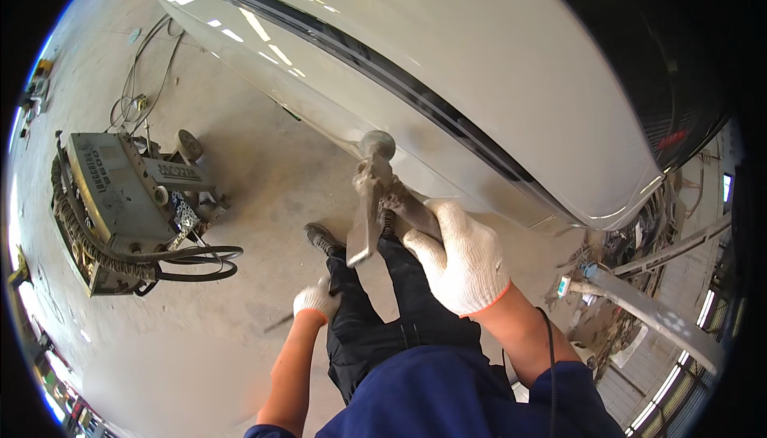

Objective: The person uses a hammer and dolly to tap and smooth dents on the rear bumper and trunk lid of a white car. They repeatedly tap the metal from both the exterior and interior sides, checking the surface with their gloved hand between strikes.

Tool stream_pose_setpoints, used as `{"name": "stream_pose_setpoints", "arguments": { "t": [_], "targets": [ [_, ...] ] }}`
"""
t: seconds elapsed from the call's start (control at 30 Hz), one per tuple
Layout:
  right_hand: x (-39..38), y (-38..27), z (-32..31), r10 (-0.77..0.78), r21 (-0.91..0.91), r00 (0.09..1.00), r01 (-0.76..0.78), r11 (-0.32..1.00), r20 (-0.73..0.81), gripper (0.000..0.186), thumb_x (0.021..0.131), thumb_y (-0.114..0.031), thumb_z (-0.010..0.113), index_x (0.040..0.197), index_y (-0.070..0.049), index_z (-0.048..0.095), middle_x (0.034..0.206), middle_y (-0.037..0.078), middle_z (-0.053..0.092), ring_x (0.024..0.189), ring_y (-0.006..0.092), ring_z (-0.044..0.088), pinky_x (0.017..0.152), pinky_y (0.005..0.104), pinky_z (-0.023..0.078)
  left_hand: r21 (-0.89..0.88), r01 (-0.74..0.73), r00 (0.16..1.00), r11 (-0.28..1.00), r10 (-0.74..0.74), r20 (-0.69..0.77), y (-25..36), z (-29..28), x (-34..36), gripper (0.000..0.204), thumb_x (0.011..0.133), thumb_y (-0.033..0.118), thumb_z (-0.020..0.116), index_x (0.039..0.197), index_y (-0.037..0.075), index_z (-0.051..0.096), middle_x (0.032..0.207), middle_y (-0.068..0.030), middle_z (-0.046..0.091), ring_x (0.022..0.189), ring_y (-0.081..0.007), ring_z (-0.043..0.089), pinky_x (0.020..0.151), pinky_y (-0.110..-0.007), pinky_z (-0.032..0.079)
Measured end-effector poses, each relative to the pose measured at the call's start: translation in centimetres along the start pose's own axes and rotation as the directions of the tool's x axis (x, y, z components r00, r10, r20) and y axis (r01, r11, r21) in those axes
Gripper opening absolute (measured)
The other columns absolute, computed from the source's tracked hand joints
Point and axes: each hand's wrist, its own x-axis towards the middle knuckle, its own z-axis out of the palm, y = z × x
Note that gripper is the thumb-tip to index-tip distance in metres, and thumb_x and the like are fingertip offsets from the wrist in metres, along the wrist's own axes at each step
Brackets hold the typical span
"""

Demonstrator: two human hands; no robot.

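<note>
My right hand (462, 261), in a white knit glove with an orange cuff, is wrapped round the short handle of a worn metal hammer (374, 176). One end of the hammer's head is round; the other is a long flat blade pointing down toward my legs. The head is raised before the lower side of a white car body (471, 55); whether it touches the panel I cannot tell. Lower and to the left, my gloved left hand (317, 302) is closed beside my thigh. A thin dark metal bar (278, 324) sticks out from it, its other end hidden by the fingers.
A grey wheeled machine (120, 190) with thick black cables stands on the concrete floor (264, 158) at left. More cables (132, 95) trail behind it. On the right are a metal beam (659, 318) and a heap of scrap parts (591, 278). My shoes stand close to the car.
</note>
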Motion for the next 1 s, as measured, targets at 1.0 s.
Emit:
{"name": "stream_pose_setpoints", "arguments": {
  "t": [1.0],
  "targets": [
    [1.7,-0.4,3.3,0.097,-0.135,0.995,-0.101,0.986,-0.035,0.037,0.097,-0.038,0.078,0.108,-0.006,0.063,0.08,0.017,0.071,0.071,0.0397,0.071,0.062,0.0479,0.057,-0.51,0.179,0.982,0.841,-0.183,0.044,-14.2,6.8,2.0,0.035,0.093,0.031,0.063,0.111,0.003,0.072,0.103,-0.0254,0.076,0.099,-0.0442,0.073,0.089,-0.049,0.056]
  ]
}}
